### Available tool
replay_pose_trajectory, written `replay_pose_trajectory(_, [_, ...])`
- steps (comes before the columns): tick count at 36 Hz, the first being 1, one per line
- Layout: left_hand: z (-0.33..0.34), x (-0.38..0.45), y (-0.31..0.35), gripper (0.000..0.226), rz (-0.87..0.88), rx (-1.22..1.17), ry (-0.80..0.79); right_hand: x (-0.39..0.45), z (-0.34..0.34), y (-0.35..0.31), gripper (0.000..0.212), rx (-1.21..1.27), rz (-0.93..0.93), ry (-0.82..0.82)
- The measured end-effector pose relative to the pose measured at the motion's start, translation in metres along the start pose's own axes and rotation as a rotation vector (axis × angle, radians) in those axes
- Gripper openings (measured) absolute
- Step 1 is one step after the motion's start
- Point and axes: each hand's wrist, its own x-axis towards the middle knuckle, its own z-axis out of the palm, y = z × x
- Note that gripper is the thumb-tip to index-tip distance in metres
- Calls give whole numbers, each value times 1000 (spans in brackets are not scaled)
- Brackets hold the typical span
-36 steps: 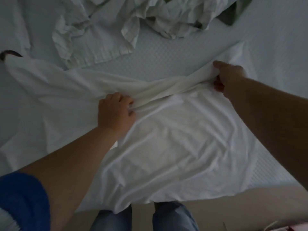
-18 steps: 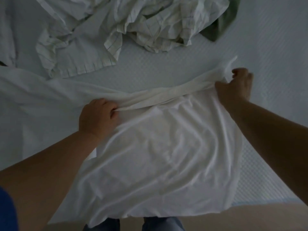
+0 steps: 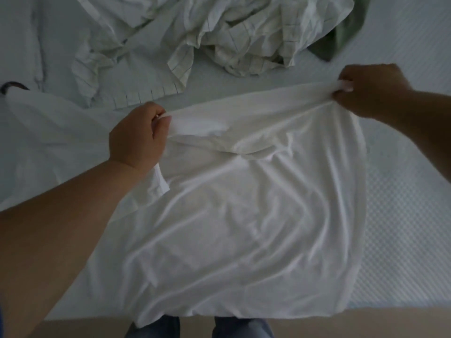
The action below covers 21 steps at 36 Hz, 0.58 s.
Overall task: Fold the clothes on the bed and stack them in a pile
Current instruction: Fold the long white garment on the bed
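A white T-shirt (image 3: pixel 244 215) lies spread over the near edge of the bed, its hem hanging past the edge. My left hand (image 3: pixel 139 137) pinches its far edge at the left. My right hand (image 3: pixel 371 91) pinches the same edge at the right, and the fabric between them is pulled taut into a straight fold line. Another white garment (image 3: pixel 56 137) lies flat to the left, partly under my left arm.
A crumpled pale checked shirt (image 3: pixel 231 32) and a green garment (image 3: pixel 341 37) lie in a heap at the back of the bed (image 3: pixel 402 191). A dark object (image 3: pixel 9 85) peeks out at the far left. Below the bed edge are my jeans (image 3: pixel 195 328) and the floor.
Both hands have moved away from me and apart, stretching the shirt's far edge straight. The bunched ridge of fabric between them has flattened out.
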Motion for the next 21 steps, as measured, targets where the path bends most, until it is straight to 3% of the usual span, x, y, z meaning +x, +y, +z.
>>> replay_pose_trajectory(4, [-3,39,6,27,28,18,12,-5,-12,12,24,14,106,143])
replay_pose_trajectory(14, [12,100,21,32,-60,79,-72,-22,4,30,28,101,282,102])
replay_pose_trajectory(18, [16,111,19,33,-47,107,-80,-15,4,36,26,178,254,15])
replay_pose_trajectory(21, [18,114,18,34,-57,123,-89,-12,4,37,26,256,286,48])
